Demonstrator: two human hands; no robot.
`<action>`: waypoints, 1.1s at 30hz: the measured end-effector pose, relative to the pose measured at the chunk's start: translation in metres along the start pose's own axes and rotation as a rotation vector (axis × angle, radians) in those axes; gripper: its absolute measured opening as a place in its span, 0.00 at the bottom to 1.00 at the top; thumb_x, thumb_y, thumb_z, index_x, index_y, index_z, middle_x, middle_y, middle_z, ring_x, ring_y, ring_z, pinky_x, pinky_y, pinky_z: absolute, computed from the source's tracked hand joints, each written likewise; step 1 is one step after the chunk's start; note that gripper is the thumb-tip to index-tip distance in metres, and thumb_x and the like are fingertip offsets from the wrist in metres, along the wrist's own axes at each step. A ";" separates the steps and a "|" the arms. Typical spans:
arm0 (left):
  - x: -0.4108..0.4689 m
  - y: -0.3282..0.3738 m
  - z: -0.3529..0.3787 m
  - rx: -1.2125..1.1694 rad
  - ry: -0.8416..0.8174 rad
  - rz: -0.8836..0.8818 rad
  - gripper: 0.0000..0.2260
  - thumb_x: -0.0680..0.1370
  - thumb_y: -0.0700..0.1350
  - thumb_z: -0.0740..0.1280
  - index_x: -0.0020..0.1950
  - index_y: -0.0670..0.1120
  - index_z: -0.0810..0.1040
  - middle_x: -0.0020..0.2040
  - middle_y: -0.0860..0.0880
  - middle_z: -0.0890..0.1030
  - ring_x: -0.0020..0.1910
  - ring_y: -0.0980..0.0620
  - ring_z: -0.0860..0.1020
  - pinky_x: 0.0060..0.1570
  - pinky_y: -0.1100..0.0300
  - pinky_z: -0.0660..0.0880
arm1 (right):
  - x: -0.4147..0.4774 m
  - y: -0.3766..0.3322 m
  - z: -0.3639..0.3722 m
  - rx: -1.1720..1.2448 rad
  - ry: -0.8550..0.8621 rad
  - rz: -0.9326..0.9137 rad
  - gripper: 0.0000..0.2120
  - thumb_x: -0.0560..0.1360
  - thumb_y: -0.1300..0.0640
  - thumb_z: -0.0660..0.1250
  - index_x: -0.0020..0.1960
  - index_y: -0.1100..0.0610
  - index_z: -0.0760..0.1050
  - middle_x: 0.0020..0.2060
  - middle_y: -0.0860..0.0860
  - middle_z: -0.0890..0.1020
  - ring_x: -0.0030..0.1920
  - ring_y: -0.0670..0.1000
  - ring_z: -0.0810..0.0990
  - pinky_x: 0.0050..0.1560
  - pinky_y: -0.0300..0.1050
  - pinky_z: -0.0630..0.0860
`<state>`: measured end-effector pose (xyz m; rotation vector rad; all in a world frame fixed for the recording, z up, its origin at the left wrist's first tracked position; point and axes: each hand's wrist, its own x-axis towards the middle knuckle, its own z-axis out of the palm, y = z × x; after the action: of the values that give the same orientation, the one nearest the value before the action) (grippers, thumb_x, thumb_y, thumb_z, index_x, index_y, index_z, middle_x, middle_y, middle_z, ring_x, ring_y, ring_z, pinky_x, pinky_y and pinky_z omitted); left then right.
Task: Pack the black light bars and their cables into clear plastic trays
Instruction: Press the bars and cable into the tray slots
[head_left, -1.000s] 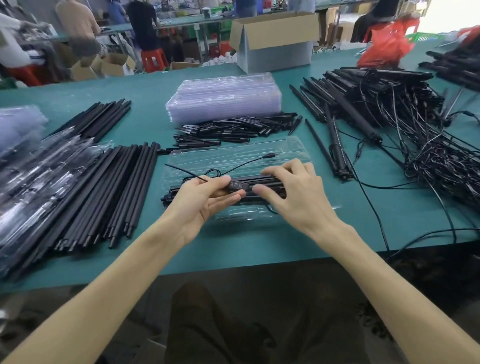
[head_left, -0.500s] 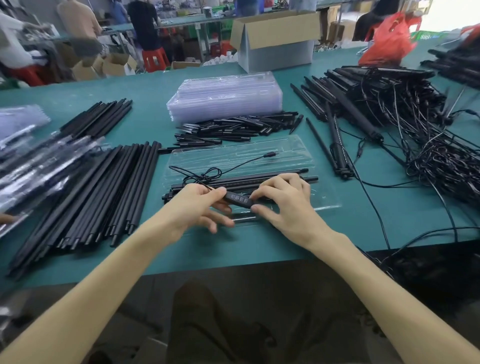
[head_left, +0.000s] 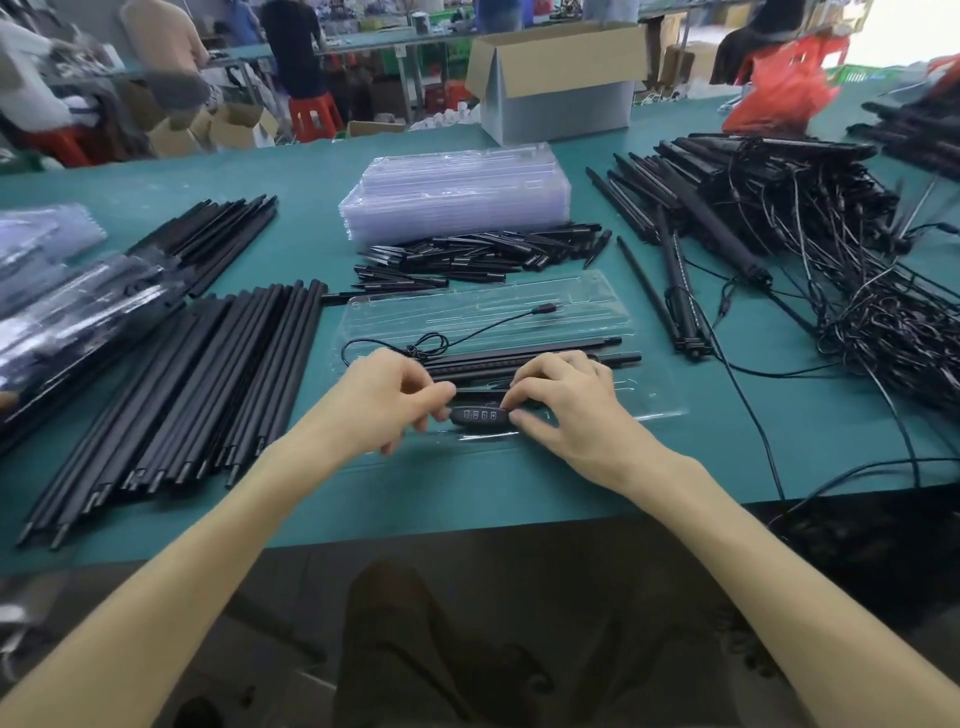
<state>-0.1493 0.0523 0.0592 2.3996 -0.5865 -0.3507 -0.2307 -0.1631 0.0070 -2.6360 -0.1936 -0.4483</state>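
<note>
The left hand (head_left: 387, 400) and right hand (head_left: 563, 402) pinch opposite ends of a small black controller (head_left: 479, 415) with a row of buttons; each hand's fingers are clamped on it. The controller sits between the two sets of fingertips, low over the near part of a clear plastic tray (head_left: 597, 306) on the green surface (head_left: 810, 415). Just beyond the fingers, black light bars (head_left: 550, 351) lie lengthwise in the tray, with a thin cable (head_left: 498, 322) looping farther back.
</note>
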 end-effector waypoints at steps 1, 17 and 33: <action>0.000 0.001 0.000 0.026 0.051 0.081 0.12 0.79 0.51 0.71 0.38 0.49 0.82 0.30 0.51 0.80 0.22 0.53 0.74 0.26 0.62 0.72 | 0.001 0.000 0.000 0.000 -0.013 0.003 0.07 0.80 0.50 0.66 0.56 0.48 0.82 0.56 0.43 0.75 0.64 0.49 0.66 0.69 0.49 0.54; 0.004 0.000 0.020 0.231 0.006 0.382 0.08 0.73 0.46 0.77 0.51 0.49 0.83 0.46 0.53 0.81 0.46 0.52 0.79 0.51 0.51 0.76 | 0.003 0.002 -0.007 0.124 -0.025 0.085 0.08 0.80 0.53 0.67 0.58 0.47 0.81 0.56 0.45 0.78 0.62 0.49 0.69 0.70 0.54 0.58; 0.014 -0.001 0.023 0.173 -0.026 0.288 0.06 0.73 0.47 0.77 0.49 0.50 0.85 0.44 0.54 0.80 0.45 0.54 0.78 0.49 0.56 0.75 | 0.009 -0.001 -0.013 0.164 -0.069 0.113 0.04 0.75 0.50 0.73 0.50 0.46 0.84 0.54 0.45 0.79 0.61 0.50 0.70 0.69 0.56 0.62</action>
<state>-0.1454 0.0343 0.0391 2.4294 -0.9954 -0.2131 -0.2267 -0.1678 0.0217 -2.4874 -0.0976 -0.2913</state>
